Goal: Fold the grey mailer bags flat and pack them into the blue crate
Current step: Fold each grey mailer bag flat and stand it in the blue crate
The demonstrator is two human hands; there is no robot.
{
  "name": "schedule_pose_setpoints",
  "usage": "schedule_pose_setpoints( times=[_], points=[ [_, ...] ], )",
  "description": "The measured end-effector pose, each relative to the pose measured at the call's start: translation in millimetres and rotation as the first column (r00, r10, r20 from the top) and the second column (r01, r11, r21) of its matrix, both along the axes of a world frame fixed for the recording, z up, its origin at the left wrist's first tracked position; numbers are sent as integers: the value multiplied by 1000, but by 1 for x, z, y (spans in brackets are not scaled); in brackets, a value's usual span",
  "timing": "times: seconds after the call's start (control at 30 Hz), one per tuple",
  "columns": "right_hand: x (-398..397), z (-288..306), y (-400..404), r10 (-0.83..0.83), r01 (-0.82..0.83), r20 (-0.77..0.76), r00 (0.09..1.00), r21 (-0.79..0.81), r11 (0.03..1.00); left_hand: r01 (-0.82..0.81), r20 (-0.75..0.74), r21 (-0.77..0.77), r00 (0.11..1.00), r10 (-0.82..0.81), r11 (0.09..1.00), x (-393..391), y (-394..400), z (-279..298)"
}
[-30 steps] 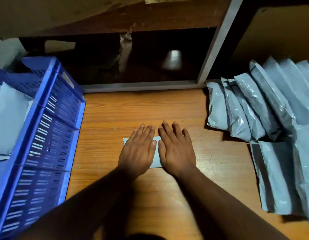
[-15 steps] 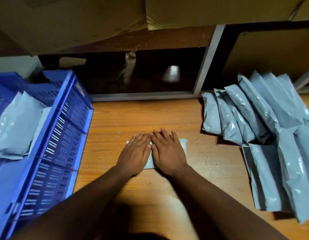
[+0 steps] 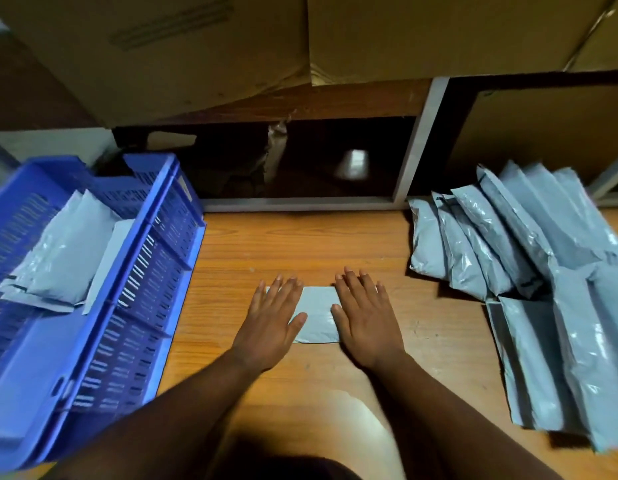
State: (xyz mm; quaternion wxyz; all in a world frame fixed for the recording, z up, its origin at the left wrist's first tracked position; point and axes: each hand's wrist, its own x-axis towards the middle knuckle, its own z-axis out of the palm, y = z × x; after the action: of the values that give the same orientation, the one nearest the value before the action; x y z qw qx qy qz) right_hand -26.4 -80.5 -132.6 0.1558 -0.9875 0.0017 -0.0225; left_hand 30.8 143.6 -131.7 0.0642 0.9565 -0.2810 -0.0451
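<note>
A folded grey mailer bag (image 3: 318,313) lies flat on the wooden table (image 3: 300,244) in front of me. My left hand (image 3: 271,320) presses its left end with straight fingers. My right hand (image 3: 366,320) presses its right end the same way, and the bag's middle shows between them. The blue crate (image 3: 138,289) stands at the left with folded grey bags (image 3: 65,251) inside. A heap of unfolded grey mailer bags (image 3: 529,258) lies at the right.
Behind the table runs a dark shelf opening (image 3: 300,161) with a white frame post (image 3: 418,140). Cardboard boxes (image 3: 421,32) hang over it. Bare wood shows between the crate and the heap.
My hands have slid apart from the bag's middle to its two ends, uncovering its centre. The camera has tipped up, so the crate's inside shows more.
</note>
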Motion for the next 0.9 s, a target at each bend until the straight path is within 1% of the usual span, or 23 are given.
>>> schedule_pose_setpoints(
  times=[0.07, 0.17, 0.23, 0.3, 0.37, 0.4, 0.47, 0.53, 0.63, 0.7, 0.77, 0.8, 0.9],
  points=[
    [3, 1, 2, -4, 4, 3, 1000, -8, 1000, -14, -49, 1, 999, 14, 1000, -2, -2, 1],
    [6, 14, -1, 39, -40, -58, 998, -12, 999, -18, -118, -17, 993, 16, 1000, 2, -1, 18],
    [5, 28, -10, 87, -88, -108, 990, -3, 996, 65, -65, -4, 996, -65, 998, 7, 4, 35],
    [3, 46, -13, 135, -131, -144, 980, 38, 991, 158, 6, -1, 987, -158, 987, 6, 10, 54],
    [4, 68, -8, 191, -190, -166, 967, 24, 981, 215, 66, -23, 975, -214, 976, 6, 14, 71],
    [6, 77, -2, 222, -223, -175, 959, 19, 975, 246, 113, -39, 964, -240, 969, 6, 16, 80],
    [10, 93, 12, 261, -252, -188, 947, 71, 965, 310, 218, -63, 932, -290, 948, 12, 25, 93],
    [13, 108, 27, 232, -211, -153, 961, 138, 968, 358, 283, -104, 905, -317, 928, 22, 40, 107],
    [22, 133, 53, 115, -108, -10, 993, 271, 957, 383, 321, -211, 896, -306, 899, 40, 64, 142],
    [31, 149, 75, 40, -61, 66, 997, 352, 934, 381, 373, -259, 887, -272, 888, 50, 85, 168],
    [44, 165, 103, -27, -23, 114, 993, 415, 909, 373, 441, -333, 874, -206, 866, 61, 112, 190],
    [52, 172, 117, -63, -7, 141, 988, 446, 895, 356, 451, -395, 878, -159, 847, 68, 127, 198],
    [73, 193, 157, -172, 48, 212, 962, 490, 871, 230, 407, -572, 913, 29, 787, 94, 181, 205]
  ],
)
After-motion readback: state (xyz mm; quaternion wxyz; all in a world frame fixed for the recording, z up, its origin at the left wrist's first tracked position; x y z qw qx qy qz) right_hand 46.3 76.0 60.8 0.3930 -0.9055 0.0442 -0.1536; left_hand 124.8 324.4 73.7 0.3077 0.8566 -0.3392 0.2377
